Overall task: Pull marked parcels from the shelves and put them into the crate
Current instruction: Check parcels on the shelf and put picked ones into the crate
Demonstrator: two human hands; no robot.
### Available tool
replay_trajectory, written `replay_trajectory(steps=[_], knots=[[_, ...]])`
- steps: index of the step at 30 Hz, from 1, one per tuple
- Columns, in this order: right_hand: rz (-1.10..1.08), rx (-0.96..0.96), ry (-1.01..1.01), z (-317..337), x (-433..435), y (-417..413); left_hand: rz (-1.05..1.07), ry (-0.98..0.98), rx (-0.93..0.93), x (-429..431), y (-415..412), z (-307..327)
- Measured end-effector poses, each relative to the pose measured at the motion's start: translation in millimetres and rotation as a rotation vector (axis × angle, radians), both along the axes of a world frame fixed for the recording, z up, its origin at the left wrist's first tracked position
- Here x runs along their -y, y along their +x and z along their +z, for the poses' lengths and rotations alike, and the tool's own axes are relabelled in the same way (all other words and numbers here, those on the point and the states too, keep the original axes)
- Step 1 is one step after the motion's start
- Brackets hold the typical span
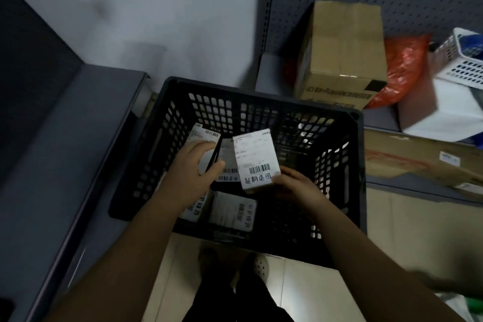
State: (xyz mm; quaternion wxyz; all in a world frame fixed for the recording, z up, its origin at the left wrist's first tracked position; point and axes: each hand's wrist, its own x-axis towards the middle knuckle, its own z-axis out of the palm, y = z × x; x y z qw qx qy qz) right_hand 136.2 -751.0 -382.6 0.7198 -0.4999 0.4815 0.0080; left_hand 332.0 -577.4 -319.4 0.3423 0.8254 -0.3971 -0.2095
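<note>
A black slotted crate [337,112] stands on the floor in front of me. Inside the crate my right hand [295,187] grips the lower edge of a white-labelled parcel [254,158], which is tilted upright with its barcode facing me. My left hand [194,165] holds another labelled parcel [203,136] at the crate's left side. A third labelled parcel [228,165] stands between those two. On the crate bottom lie two more labelled parcels, one [234,210] flat in the middle and one [196,206] partly hidden under my left forearm.
A grey shelf [65,138] runs along the left. To the right, a lower shelf holds a brown cardboard box [342,55], a red plastic bag [403,65], a white box [441,110] and a white basket [465,60]. Flattened cardboard [418,162] lies below them. My feet [235,266] are near the crate.
</note>
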Motion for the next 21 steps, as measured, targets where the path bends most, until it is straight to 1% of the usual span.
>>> replay_trajectory(steps=[4, 10, 14, 19, 21], knots=[[0.124, -0.097, 0.018, -20, -2, 2, -0.005, 0.057, -0.034, -8, 11, -13], [0.355, -0.23, -0.051, -39, -1, 16, -0.013, 0.065, -0.08, -20, 28, -29], [0.517, -0.284, -0.048, -46, 1, 27, -0.017, 0.103, -0.108, -25, 37, -38], [0.545, -0.304, -0.028, -55, -13, 43, -0.042, 0.142, -0.083, -25, 37, -47], [0.57, -0.325, -0.061, -61, -17, 46, -0.049, 0.15, -0.099, -26, 36, -51]])
